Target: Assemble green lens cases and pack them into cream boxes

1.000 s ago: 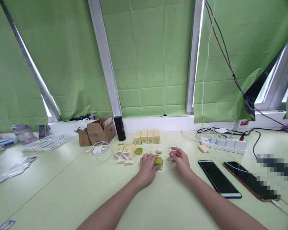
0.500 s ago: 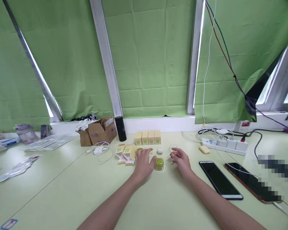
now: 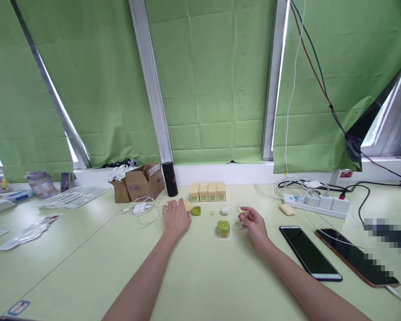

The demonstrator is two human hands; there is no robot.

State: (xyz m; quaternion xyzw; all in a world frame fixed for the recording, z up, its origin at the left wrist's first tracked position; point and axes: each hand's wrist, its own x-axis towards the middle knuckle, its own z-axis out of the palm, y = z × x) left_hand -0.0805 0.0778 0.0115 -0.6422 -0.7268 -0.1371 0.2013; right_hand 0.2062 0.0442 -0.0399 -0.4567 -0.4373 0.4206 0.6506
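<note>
My left hand (image 3: 177,216) lies over beige opened cartons (image 3: 188,206), its visible fingers apart; the hand hides most of the cartons and its fingertips. Just right of it sits a small green lid-like piece (image 3: 196,211). My right hand (image 3: 253,224) hovers low with loosely bent fingers apart, nearest a small clear plastic piece (image 3: 243,205); whether they touch is not plain. Between the hands stands a small clear jar (image 3: 223,228) with a green top and yellowish contents. Behind it are a small white case (image 3: 224,211) and a tiny yellow piece (image 3: 212,213).
Several small beige boxes (image 3: 207,191) stand in a row behind. A black bottle (image 3: 169,179), a cardboard box (image 3: 143,182) and a white charger cable (image 3: 142,208) are left. Right are a power strip (image 3: 316,205), a beige case (image 3: 287,209) and two phones (image 3: 310,252).
My left hand has moved left onto the opened cartons, uncovering the green piece. My right hand has barely moved. The view has shifted slightly.
</note>
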